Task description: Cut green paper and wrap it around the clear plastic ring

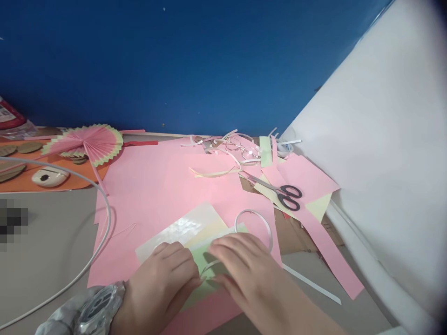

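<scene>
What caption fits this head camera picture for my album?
Left hand and right hand rest on green paper over pink sheet, scissors beyond.

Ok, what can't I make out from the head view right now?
Head view only:
Green paper: mostly covered by the left hand and right hand; whether the fingers grip it is hidden.
Red-labelled item: cut off by the left edge.
Patch on the table: pixelated.
White sheet: cut off by the right edge.
</scene>
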`<state>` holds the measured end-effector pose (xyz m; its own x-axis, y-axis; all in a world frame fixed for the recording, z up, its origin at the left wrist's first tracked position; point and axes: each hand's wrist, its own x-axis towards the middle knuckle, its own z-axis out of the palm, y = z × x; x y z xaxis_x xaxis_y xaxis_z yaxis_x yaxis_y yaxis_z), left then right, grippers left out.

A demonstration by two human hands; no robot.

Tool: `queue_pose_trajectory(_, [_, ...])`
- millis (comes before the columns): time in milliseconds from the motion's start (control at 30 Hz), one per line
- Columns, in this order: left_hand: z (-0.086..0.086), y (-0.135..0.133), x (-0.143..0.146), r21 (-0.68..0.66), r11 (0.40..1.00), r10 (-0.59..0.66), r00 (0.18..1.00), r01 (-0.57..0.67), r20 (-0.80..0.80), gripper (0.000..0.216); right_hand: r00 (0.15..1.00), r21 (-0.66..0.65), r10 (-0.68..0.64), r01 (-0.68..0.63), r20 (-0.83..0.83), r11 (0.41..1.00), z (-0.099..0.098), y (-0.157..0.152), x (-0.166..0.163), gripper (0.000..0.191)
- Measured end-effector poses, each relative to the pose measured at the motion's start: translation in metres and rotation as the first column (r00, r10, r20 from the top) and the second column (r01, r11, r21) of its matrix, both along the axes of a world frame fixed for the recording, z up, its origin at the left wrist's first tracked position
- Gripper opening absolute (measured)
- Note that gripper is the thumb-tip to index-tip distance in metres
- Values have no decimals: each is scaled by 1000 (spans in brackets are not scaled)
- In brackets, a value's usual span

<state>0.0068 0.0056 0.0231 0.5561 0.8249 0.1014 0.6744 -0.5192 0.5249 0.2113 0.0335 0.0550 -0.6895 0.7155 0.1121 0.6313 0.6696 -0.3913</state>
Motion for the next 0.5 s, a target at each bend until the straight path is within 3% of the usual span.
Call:
queue_pose_trajectory(33, [0, -1, 0, -19, 1000, 13, 1000, -13, 24, 22, 1000, -56, 17, -18, -16, 998, 1, 0, -7, 13])
queue_pose_trajectory(133, [3, -2, -1, -147, 984, 110, 991, -98, 77, 25, 1000, -290, 5, -8, -10, 957, 11, 4, -18, 18])
queue_pose_trajectory(233, [10, 2, -2, -301, 934, 214, 976, -191, 47, 30, 996, -530, -90, 81, 9, 844, 24, 11, -18, 15])
queue_pose_trajectory(333, [18, 2, -8, -349, 907, 250, 968, -235, -4, 29, 991, -634, -127, 119, 33, 764, 29, 14, -13, 17])
queue_pose_trajectory(433, [14, -11, -17, -245, 944, 235, 972, -223, 20, 19, 986, -646, -164, 152, 41, 748, 25, 15, -8, 18])
queue_pose_trajectory(500, [2, -27, -24, 17, 991, 133, 990, -134, 50, 17, 981, -640, -190, 169, 37, 749, 24, 17, -5, 18])
